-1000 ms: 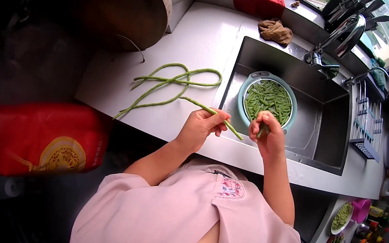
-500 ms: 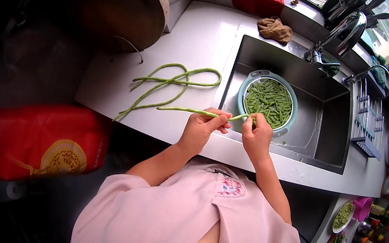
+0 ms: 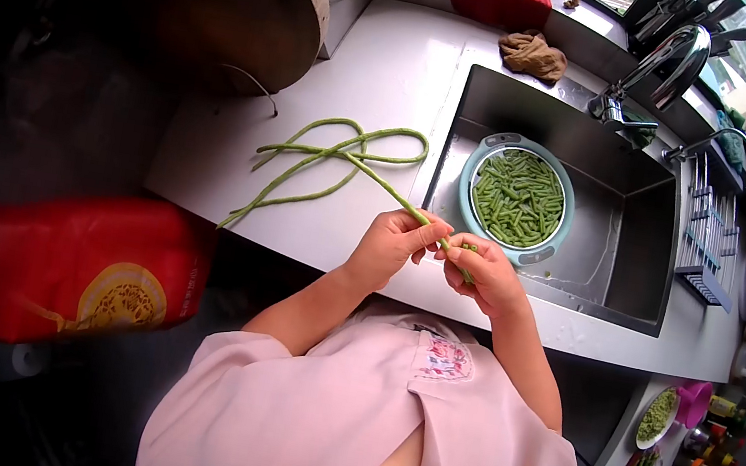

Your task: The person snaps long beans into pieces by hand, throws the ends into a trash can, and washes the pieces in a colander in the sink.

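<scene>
White, smooth countertop (image 3: 387, 71) runs beneath a window, with a rectangular stainless-steel sink (image 3: 645, 250) set into it and a curved chrome faucet (image 3: 612, 108) at the sink's back edge. Inside the sink stands a round colander with a pale blue-grey rim (image 3: 569, 209), holding many short green bean pieces (image 3: 518, 197). Just in front of the sink's near left corner, the person's left hand (image 3: 402, 243) pinches a long, slender green bean (image 3: 389, 187) between thumb and fingers, while the right hand (image 3: 488, 277), close beside it, grips near the bean's lower end with curled fingers, short green bits showing within its grasp. From the left hand the bean slants up and leftward, its far end reaching the looped, uncut green beans (image 3: 325, 153) lying on the countertop. Behind the sink sits a crumpled brown cloth (image 3: 533, 55); a shiny red bag (image 3: 41, 261) stands left of the person.
</scene>
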A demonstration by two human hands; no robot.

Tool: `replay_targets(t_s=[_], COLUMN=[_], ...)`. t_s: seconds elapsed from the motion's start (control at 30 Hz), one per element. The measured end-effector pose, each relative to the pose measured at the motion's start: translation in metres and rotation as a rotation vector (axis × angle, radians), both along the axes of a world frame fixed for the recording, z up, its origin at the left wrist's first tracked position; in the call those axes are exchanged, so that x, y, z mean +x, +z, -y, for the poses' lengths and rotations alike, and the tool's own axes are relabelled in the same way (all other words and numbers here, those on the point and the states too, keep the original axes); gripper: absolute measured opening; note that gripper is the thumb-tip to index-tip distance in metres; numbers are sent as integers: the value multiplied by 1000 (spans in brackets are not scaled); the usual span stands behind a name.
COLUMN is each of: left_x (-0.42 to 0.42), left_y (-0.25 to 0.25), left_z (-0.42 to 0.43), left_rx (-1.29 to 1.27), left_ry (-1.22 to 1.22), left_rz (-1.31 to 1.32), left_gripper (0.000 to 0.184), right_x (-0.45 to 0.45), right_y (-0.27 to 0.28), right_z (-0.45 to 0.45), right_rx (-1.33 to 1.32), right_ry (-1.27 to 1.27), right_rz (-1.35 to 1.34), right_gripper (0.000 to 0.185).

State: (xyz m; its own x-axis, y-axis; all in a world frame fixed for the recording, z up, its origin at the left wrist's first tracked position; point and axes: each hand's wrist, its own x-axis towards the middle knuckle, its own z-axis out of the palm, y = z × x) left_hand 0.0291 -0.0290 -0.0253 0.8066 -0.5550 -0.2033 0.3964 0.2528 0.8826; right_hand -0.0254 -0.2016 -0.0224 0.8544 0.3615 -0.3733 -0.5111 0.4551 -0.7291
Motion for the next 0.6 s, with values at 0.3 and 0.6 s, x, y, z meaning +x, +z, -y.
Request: replay_targets(t_s=[0.3,0.6], left_x=[-13,-5], left_y=[9,4], left_z=[2,1], left_rx=[-132,-4], left_ry=[170,48], left_rz=[-33,29], left_gripper=[18,18], right_x=[7,-4], right_y=[-24,6], right_z=[12,3], right_rx=[-94,-13], right_ry=[-565,-45], right_rz=[-53,-11], right_gripper=[10,17])
